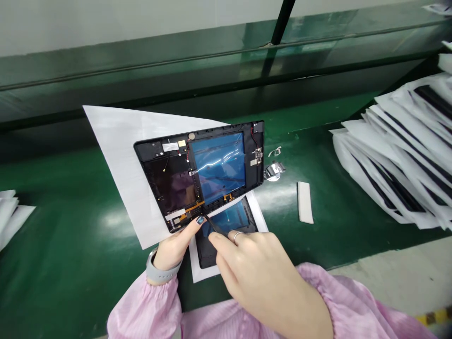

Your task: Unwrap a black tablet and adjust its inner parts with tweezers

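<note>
My left hand grips the near edge of an opened black tablet housing, its thumb on the rim and its other fingers hidden behind. The housing is tilted up, its inside facing me, with wires, an orange flex cable and a blue film-covered panel. My right hand is closed on black tweezers, whose tip reaches the housing's near edge beside my left thumb. Below lies a second black tablet housing with blue film, on a white sheet.
Behind the held housing is a large white sheet. To the right lie a white strip and a crumpled silvery piece on the green mat. White-wrapped dark panels are stacked at right; more white sheets lie at far left.
</note>
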`<action>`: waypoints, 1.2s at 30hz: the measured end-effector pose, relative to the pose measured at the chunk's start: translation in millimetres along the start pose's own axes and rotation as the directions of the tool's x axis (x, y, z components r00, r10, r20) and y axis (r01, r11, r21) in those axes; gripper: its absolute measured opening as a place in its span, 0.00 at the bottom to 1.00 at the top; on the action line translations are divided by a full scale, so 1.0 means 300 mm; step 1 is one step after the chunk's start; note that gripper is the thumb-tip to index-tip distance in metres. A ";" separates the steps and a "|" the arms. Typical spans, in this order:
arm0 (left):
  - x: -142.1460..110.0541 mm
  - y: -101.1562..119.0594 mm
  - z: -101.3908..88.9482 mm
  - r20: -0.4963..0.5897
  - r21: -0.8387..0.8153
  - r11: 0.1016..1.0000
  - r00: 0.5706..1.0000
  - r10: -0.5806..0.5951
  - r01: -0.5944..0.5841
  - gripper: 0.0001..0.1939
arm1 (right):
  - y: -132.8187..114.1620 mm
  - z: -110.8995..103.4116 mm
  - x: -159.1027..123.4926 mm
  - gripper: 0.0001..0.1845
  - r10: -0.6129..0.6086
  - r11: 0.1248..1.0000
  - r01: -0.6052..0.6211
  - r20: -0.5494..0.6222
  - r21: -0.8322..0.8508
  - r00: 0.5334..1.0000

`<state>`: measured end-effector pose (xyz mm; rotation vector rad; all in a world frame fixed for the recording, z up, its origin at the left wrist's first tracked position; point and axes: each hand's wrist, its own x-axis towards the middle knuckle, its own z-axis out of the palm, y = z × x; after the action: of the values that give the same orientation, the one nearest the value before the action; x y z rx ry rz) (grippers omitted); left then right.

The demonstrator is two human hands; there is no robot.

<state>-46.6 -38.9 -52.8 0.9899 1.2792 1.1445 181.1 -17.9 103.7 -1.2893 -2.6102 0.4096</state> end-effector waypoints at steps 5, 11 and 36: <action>0.006 0.000 0.008 0.042 0.063 0.995 0.996 0.075 -0.078 0.16 | 0.000 0.005 0.002 0.10 0.001 1.000 -0.001 -0.016 -0.024 1.000; 0.012 0.000 0.011 0.032 0.129 0.988 0.996 0.081 -0.085 0.20 | -0.003 0.019 0.005 0.10 -0.014 1.000 0.014 -0.002 -0.026 1.000; 0.106 0.265 0.225 -0.212 -0.741 0.669 0.923 -0.320 0.061 0.20 | 0.553 0.055 -0.142 0.33 0.701 0.713 -0.701 -0.064 0.032 0.710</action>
<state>12.8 11.2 23.7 0.0537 0.9888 1.5108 324.9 41.9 30.4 -2.2314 -1.9444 0.4599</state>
